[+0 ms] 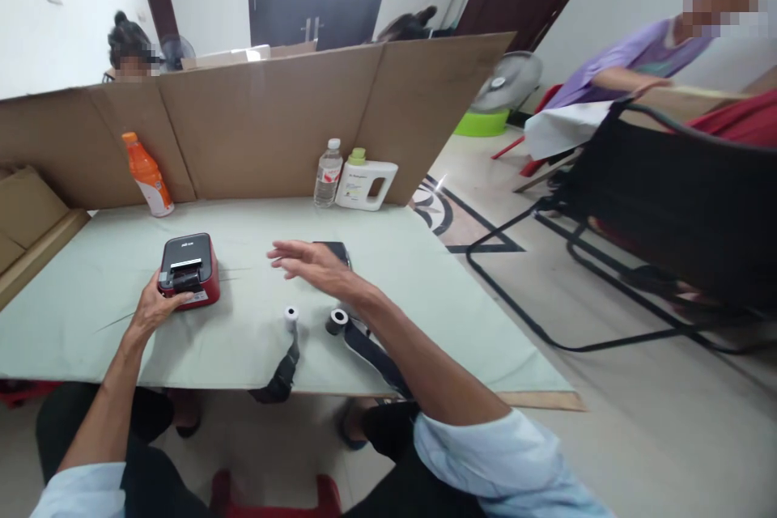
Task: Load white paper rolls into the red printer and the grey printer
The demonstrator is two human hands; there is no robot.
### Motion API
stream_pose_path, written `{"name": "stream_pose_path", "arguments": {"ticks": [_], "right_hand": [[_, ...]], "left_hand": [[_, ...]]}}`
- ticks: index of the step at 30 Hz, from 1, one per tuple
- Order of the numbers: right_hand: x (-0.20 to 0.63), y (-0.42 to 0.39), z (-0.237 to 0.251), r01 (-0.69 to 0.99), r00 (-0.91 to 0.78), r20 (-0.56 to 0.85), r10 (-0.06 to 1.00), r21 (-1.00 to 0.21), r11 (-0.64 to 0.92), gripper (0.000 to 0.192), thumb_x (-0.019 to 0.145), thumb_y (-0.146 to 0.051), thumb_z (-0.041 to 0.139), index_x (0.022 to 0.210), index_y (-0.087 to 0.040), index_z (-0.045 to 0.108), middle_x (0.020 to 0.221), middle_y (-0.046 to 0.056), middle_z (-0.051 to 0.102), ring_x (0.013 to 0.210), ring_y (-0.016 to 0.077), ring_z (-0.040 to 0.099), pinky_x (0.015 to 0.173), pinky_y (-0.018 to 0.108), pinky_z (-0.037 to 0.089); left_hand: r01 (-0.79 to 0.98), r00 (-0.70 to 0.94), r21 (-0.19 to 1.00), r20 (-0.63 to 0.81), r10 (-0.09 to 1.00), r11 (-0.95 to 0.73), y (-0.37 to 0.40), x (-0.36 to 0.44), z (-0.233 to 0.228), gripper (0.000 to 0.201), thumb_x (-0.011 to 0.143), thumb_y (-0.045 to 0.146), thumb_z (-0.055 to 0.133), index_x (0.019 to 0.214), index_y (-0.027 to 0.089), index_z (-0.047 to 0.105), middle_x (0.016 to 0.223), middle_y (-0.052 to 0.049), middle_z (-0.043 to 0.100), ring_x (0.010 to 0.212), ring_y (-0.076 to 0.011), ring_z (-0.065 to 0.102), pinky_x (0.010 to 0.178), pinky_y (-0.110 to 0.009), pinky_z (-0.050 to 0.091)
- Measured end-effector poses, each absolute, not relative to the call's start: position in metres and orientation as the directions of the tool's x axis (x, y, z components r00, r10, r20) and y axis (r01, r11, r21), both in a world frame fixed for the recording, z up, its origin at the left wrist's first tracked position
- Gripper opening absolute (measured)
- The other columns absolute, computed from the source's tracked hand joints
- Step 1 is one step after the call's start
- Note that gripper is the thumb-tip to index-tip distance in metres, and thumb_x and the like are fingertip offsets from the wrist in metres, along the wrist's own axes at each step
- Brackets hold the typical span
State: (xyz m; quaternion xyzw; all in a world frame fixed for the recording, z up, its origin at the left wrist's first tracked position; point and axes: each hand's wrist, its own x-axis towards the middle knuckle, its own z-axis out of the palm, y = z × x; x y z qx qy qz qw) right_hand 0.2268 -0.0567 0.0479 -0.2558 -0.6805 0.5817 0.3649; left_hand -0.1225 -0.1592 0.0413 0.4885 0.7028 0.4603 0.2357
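Observation:
My left hand (154, 306) grips the front left corner of a small red and black label printer (189, 269), its thumb along the front edge. The printer rests on the table. My right hand (309, 263) is held over the middle of the table, fingers stretched out and nothing in them. Partly behind that hand lies a flat dark object (336, 252), its kind unclear. Nearer to me stand a small white roll (291, 316) and a black roll with a white core (336, 322). A dark strip trails from each toward the front edge.
A cardboard partition (273, 121) runs along the back of the pale-green-covered table (243, 352). Before it stand an orange bottle (147, 176), a clear water bottle (329, 172) and a white jug (367, 184). A black chair (668, 202) and a person in purple are at the right.

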Motion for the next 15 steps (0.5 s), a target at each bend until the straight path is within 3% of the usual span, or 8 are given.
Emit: {"name": "stream_pose_path", "arguments": {"ticks": [3, 5, 9, 15], "right_hand": [[0.175, -0.058, 0.047, -0.014, -0.736, 0.155, 0.659, -0.977, 0.213, 0.067, 0.085, -0.041, 0.077, 0.145, -0.017, 0.059, 0.151, 0.019, 0.058, 0.135, 0.0325, 0.060, 0.109, 0.050, 0.052], [0.142, -0.058, 0.040, 0.053, -0.753, 0.111, 0.649, -0.972, 0.228, 0.070, 0.080, -0.037, 0.081, 0.144, -0.016, 0.059, 0.155, 0.019, 0.054, 0.140, 0.0367, 0.055, 0.114, 0.053, 0.047], [0.094, -0.058, 0.023, 0.052, -0.782, 0.153, 0.604, -0.950, 0.307, 0.058, 0.080, -0.025, 0.077, 0.136, -0.019, 0.061, 0.135, 0.009, 0.069, 0.130, 0.0345, 0.060, 0.113, 0.050, 0.047], [0.074, -0.064, 0.013, -0.006, -0.744, 0.218, 0.632, -0.947, 0.320, 0.060, 0.079, -0.023, 0.074, 0.137, -0.021, 0.056, 0.127, 0.005, 0.070, 0.125, 0.0297, 0.059, 0.110, 0.044, 0.048]], "left_hand": [[0.458, -0.402, 0.884, 0.112, 0.909, 0.093, -0.159, -0.121, 0.041, 0.077, 0.048, 0.038, 0.097, 0.116, 0.017, 0.069, 0.108, -0.012, 0.079, 0.107, -0.0357, 0.074, 0.098, -0.051, 0.059], [0.448, -0.386, 0.890, 0.111, 0.916, 0.081, -0.158, -0.122, 0.039, 0.076, 0.048, 0.040, 0.097, 0.114, 0.017, 0.069, 0.105, -0.011, 0.080, 0.105, -0.0361, 0.074, 0.098, -0.052, 0.059], [0.420, -0.365, 0.906, 0.124, 0.923, 0.044, -0.154, -0.126, 0.031, 0.080, 0.045, 0.045, 0.097, 0.113, 0.017, 0.067, 0.103, -0.011, 0.079, 0.101, -0.0355, 0.074, 0.095, -0.050, 0.060], [0.449, -0.339, 0.894, 0.173, 0.925, -0.003, -0.150, -0.128, 0.025, 0.086, 0.049, 0.052, 0.096, 0.119, 0.016, 0.064, 0.108, -0.011, 0.078, 0.100, -0.0324, 0.073, 0.093, -0.047, 0.060]]}}
